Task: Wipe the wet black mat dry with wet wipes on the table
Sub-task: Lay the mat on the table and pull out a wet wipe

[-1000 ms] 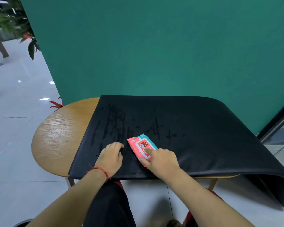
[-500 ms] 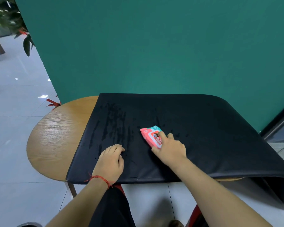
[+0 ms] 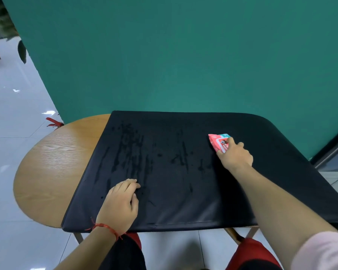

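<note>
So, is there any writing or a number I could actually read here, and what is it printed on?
"10": on the red corner of the wet wipes pack, which the right hand holds on the black mat.
The rest of the pack's print: too blurred, and partly covered by the fingers, to read.
Mat, table, green wall: no text.

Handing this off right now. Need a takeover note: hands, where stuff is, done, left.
Left hand: flat on the black mat near its front left corner, holding nothing.
Right hand: grips the wet wipes pack on the mat's far right part.
Mat lies over the wooden table; wet streaks cover its left and middle.
Done: no wiping shows; no wipe is out of the pack.
Left: pull a wipe, dry the streaks.
</note>
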The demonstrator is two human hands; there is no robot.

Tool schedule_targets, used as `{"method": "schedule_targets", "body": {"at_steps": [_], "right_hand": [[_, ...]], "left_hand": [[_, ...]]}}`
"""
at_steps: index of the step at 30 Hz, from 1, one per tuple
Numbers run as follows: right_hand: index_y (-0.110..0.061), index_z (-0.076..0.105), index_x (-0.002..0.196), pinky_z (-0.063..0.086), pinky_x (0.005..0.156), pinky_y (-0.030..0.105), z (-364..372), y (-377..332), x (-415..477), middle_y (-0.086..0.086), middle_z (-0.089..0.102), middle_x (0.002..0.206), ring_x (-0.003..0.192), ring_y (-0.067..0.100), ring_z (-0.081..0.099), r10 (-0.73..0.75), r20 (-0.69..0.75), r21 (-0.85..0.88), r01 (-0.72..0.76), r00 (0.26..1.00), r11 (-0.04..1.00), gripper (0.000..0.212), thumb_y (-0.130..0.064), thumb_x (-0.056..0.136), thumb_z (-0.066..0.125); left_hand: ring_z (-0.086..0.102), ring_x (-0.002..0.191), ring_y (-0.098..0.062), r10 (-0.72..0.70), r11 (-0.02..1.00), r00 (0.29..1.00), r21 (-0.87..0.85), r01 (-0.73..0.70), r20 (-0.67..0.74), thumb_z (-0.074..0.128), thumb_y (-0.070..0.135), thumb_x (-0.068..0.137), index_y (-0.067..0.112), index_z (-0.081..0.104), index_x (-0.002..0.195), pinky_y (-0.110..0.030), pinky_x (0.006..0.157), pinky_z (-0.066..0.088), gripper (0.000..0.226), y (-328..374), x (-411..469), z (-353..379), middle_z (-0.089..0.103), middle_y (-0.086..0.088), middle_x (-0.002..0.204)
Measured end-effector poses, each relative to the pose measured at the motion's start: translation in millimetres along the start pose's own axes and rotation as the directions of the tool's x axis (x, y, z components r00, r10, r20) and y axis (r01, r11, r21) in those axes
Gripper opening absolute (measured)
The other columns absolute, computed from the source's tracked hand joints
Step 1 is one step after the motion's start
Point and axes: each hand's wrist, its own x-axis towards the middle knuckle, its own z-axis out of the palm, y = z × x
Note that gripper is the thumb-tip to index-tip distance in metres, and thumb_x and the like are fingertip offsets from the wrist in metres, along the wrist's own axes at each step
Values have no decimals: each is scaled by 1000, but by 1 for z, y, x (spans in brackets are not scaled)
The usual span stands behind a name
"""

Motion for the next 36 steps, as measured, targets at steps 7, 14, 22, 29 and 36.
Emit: {"method": "schedule_targets", "body": {"at_steps": [7,14,22,29,36], "right_hand": [[-26,42,148,48,67,39,0,0,11,12,44,141,86,34,58,20,-33,-9,-20,999,1000,65,-66,98,55],[-15,71,111,58,63,44,1,-111,-61,15,66,89,60,31,74,-305,197,924,-73,932,375,16,-21,96,76],[-14,70,132,60,81,39,52,-192,-77,10,71,116,96,25,75,-538,358,885,-461,763,-63,36,-3,98,71],[-19,59,146,58,101,39,68,-193,-81,11,68,140,127,25,68,-580,296,865,-471,759,-175,61,14,95,64],[-20,54,150,55,107,39,64,-187,-90,8,72,135,126,27,68,-530,233,864,-424,815,-272,55,-3,100,69]], "left_hand": [[53,132,-9,-7,1000,1000,25,7,17,59,17,101,28,68,127,-30,118,33,30,0,-1,0,62,14,139],[54,132,-8,-19,1000,1000,19,19,18,59,17,100,29,67,125,-28,119,32,29,1,-1,1,62,14,138],[44,141,-3,19,998,1000,-57,-18,15,41,25,99,29,60,128,-24,120,29,35,-4,-1,9,53,18,140],[37,147,-3,16,998,999,-59,-14,39,38,26,101,30,59,133,-26,122,30,38,-3,-4,4,51,18,145],[40,140,5,-31,996,998,-83,36,55,53,20,100,36,62,126,-16,115,27,32,-1,2,-4,55,24,140]]}}
